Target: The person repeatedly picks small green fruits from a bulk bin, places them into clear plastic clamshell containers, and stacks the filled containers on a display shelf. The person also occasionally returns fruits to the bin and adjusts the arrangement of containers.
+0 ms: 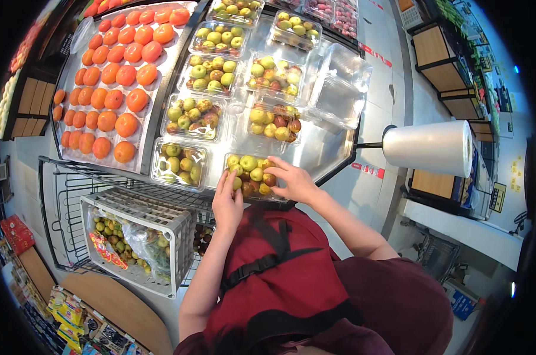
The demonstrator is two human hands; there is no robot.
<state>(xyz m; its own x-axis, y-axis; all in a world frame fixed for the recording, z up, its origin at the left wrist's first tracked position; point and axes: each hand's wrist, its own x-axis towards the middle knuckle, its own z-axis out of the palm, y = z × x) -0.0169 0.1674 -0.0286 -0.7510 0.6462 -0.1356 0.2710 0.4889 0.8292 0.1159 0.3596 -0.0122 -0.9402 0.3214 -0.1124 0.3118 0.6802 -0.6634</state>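
Observation:
Just in front of me, at the near edge of the metal display table, is a clear plastic box of green and brown jujubes [249,163] with fruit exposed on top. My left hand [227,206] is at its left side, fingertips against the fruit there. Over the right side reaches my right hand [293,179], its fingers apart and touching the outermost jujubes. Neither hand appears closed around a fruit. Beyond it stands another box of jujubes [274,122], and a closed box of jujubes [179,163] sits to the left.
Empty clear boxes [342,86] are stacked at the table's right. Persimmons [126,75] lie in rows on the left. A plastic bag roll [427,148] juts out at right. Below left, a wire cart [66,195] carries a grey crate [179,248] with more jujubes.

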